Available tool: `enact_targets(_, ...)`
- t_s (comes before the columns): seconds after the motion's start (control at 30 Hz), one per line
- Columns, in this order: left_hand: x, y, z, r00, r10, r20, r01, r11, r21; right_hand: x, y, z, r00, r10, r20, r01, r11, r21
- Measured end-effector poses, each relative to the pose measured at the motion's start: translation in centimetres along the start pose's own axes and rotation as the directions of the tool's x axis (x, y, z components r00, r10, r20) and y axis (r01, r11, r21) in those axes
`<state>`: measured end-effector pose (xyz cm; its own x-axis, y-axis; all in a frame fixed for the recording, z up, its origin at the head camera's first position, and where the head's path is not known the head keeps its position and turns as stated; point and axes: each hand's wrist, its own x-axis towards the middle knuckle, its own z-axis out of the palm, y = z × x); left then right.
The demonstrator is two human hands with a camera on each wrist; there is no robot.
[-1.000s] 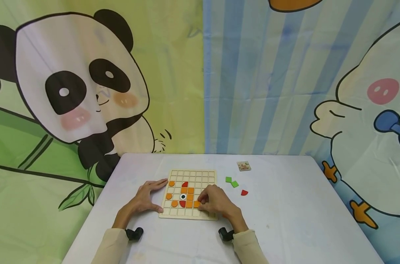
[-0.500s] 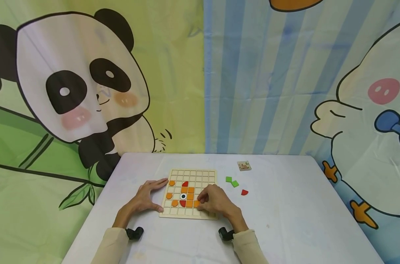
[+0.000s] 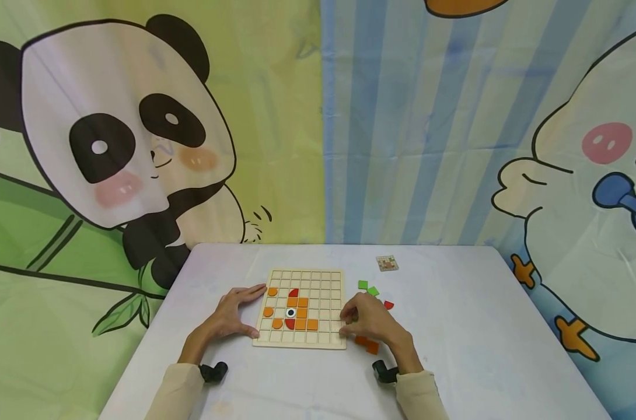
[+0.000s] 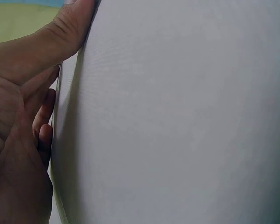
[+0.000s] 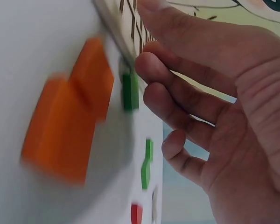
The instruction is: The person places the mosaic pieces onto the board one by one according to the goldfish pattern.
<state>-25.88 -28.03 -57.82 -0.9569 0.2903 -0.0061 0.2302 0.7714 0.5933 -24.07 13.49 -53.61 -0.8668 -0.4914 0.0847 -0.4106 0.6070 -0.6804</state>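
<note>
A pale wooden grid board (image 3: 325, 280) lies on the white table. My left hand (image 3: 231, 315) rests against its left edge, thumb and fingers spread apart. On the grid sit several orange square tiles (image 3: 313, 324), orange round tiles (image 3: 268, 312), red quarter-round tiles (image 3: 290, 324) and a white round tile with a black ring (image 3: 290, 313). My right hand (image 3: 370, 318) hovers by the board's right edge, fingers loosely bent, nothing visible in them. Below it lie loose orange tiles (image 5: 60, 130), and a green tile (image 5: 130, 91) shows near the fingertips in the right wrist view.
Right of the board lie green square tiles (image 3: 363, 284) and a red quarter-round tile (image 3: 388, 305). A small patterned card (image 3: 387, 263) is farther back. Behind the table hangs a cloth printed with a panda (image 3: 129, 122) and a bird.
My right hand has let go of the orange square tile, which stays on the grid, and has moved right, past the board's edge. The left hand has not moved.
</note>
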Motion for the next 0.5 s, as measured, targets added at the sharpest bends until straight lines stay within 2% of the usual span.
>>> enact_targets(0.13, 0.0, 0.0, 0.1, 1.000, 0.007, -0.001, -0.007, 1.000, 0.002, -1.2, 0.5, -0.9, 0.999, 0.038, 0.006, -0.037, 0.998, -0.042)
enact_targets(0.3, -0.1, 0.2, -0.1, 0.999, 0.038, -0.013, -0.038, 0.999, 0.004, -2.4, 0.8, -1.5, 0.999, 0.047, -0.011, -0.048, 0.992, -0.114)
enact_targets(0.5, -0.2, 0.4, -0.1, 0.999, 0.035, -0.007, -0.035, 0.999, -0.008, -3.5, 1.1, -1.7, 0.995, 0.096, -0.003, -0.096, 0.990, -0.105)
